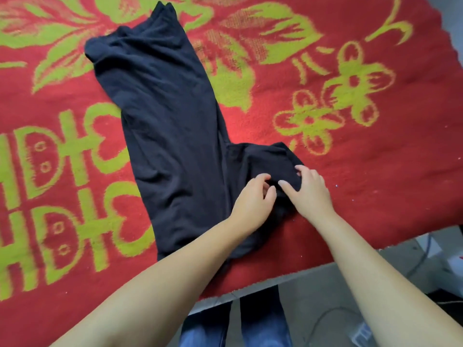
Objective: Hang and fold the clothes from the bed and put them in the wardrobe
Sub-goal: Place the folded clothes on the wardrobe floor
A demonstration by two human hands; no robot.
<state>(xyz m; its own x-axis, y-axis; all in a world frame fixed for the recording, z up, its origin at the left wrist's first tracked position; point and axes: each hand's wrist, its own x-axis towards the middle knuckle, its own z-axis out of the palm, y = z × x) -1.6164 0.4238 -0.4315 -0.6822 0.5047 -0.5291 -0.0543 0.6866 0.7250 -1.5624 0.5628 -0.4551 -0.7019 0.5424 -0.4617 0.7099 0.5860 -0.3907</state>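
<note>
A red woven bedspread with a lime-green flower and block pattern (325, 151) covers the bed and fills most of the view, its blocky green motifs lying at about nine o'clock and its flowers from twelve round to three. On it, from roughly eleven o'clock down toward six, lies a long dark navy soft-knit garment (170, 136), spread flat and slightly slanted, with its narrow end at the top and a short sleeve-like flap sticking out toward four o'clock near its lower part. The left hand (253, 199) rests on that flap just left of centre, fingers curled and pinching a fold of the dark cloth. Immediately to its right, touching the same flap, the right hand (309, 191) has its fingers bent over the cloth's edge and its thumb pressed down on the fabric, gripping it. Both bare forearms reach in from six o'clock. Below the bedspread's pale hem, at six o'clock, blue denim trouser legs (263, 329) show. At four to five o'clock the grey floor (313, 291) carries a thin pale cable (323, 319) and blurred white objects that cannot be made out.
</note>
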